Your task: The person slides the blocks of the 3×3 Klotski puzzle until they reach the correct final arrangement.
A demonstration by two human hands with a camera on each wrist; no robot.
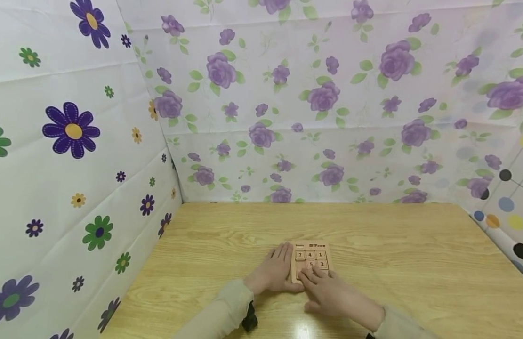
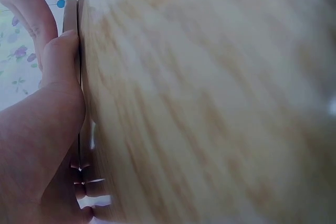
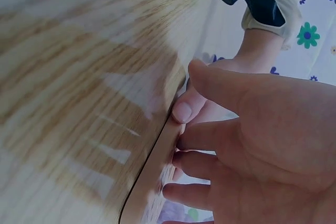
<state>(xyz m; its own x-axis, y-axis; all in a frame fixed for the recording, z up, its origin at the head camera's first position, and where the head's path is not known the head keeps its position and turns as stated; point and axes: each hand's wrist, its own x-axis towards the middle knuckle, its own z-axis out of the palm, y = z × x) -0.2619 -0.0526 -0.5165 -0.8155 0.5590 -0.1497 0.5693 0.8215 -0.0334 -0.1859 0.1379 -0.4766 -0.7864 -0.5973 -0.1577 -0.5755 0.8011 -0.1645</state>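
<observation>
A wooden number sliding puzzle [image 1: 301, 264] lies flat on the table. Tiles 7, 4 and 1 show in its top row; below them are 5 and 2, with a bare slot at the left. My left hand [image 1: 276, 269] rests against the board's left side with straight fingers, its thumb along the near edge. The fingertips of my right hand [image 1: 331, 294] touch the lower part of the puzzle and cover the tiles there. In the right wrist view the right hand's fingers are extended over the board's edge [image 3: 152, 166], and the left thumb [image 3: 184, 109] presses that edge.
The wood-grain table [image 1: 392, 245] extends around the puzzle on all sides. Behind it hangs a cloth [image 1: 286, 155] with purple roses; a daisy-patterned cloth [image 1: 66, 188] stands at the left and a dotted one [image 1: 504, 205] at the right. A black strap [image 1: 250, 318] sits on the left wrist.
</observation>
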